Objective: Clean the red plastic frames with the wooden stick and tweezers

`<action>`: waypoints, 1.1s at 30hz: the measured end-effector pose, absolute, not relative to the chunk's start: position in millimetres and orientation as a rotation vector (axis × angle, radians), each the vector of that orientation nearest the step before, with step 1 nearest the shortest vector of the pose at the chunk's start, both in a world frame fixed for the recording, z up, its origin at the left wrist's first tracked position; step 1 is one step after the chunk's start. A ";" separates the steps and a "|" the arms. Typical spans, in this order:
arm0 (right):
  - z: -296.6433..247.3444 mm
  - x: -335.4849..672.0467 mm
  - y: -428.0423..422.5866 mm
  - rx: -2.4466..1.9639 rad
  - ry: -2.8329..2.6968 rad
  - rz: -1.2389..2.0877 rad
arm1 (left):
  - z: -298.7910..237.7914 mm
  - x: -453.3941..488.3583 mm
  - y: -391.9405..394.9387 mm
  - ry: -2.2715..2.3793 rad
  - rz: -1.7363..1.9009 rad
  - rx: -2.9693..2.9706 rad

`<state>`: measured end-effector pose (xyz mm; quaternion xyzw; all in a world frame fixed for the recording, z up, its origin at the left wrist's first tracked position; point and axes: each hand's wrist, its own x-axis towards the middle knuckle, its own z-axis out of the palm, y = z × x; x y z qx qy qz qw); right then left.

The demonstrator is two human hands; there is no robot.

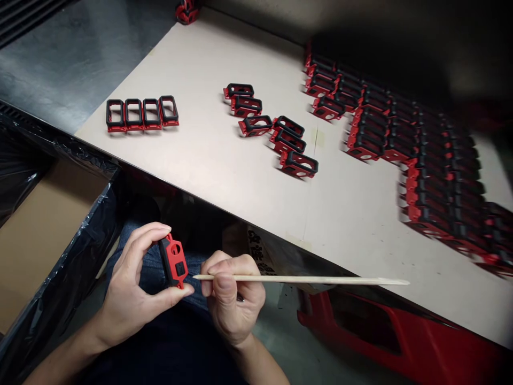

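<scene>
My left hand (136,283) grips a small red and black plastic frame (176,262) by its two ends, between thumb and fingertips, over my lap. Its red side, with a round hole and a dark square, faces up and to the right. In my right hand (234,294) a thin pale wooden stick (304,279) is pinched between thumb and fingers. One pointed end is close to the frame's lower end; I cannot tell whether they touch. The long end of the stick reaches right, across the table edge.
The pale table board (192,166) carries a row of similar frames (143,115) at left, several scattered frames (256,125) in the middle, and packed rows (433,160) at right. A box lined with black plastic (80,251) stands lower left. A red plastic stool or chair (425,337) is lower right.
</scene>
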<state>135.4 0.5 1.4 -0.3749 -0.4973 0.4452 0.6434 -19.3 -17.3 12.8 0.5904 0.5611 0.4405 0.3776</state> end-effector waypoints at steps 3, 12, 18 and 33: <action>2.8 134.8 0.8 -0.855 -1.199 0.983 | 13.0 -19.2 -17.7 1.441 1.134 1.525; 2.4 133.9 -0.9 -0.868 -1.349 0.840 | 17.3 -18.7 -18.2 1.445 1.149 1.601; 1.8 136.1 -2.6 -0.890 -1.356 0.808 | 17.3 -18.9 -20.0 1.448 1.121 1.573; 0.6 139.6 -1.4 -0.863 -1.476 0.672 | 15.7 -19.2 -18.7 1.464 1.101 1.579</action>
